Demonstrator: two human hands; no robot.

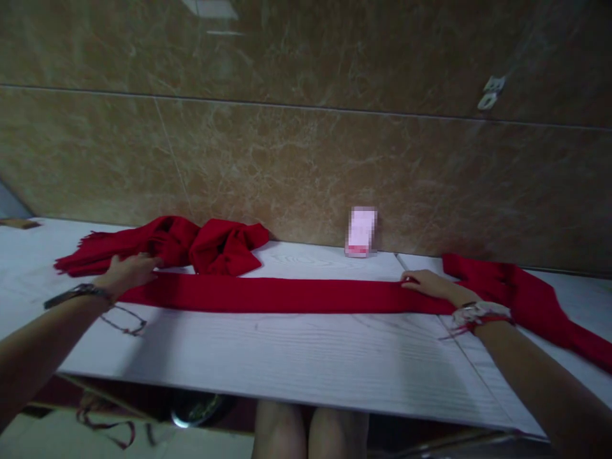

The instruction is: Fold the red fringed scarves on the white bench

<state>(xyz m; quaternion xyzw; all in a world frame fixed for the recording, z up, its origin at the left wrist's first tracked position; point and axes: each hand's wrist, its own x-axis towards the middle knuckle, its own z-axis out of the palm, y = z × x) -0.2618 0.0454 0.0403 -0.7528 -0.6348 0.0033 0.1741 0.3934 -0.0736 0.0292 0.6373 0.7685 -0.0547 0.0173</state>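
A long red scarf (282,295) is spread as a straight, flat band along the white table, its near and far edges almost parallel. At the band's left part, my left hand (131,273) rests with its fingers stretched out over the cloth, beside a bunched red heap. My right hand (430,284) lies on the band's right part, fingers reaching left across its far edge and slightly bent. Behind the left hand, the red heap (227,247) is crumpled and ends in fringe at the left. More loose red cloth (521,293) trails beyond my right wrist.
A blurred pink-and-white object (362,231) stands against the brown marbled wall (287,159). The white table (306,357) has a seam at the right. Below its front edge are my knees (282,433) and a round, shiny-rimmed object (198,408). A small brown piece (19,223) lies far left.
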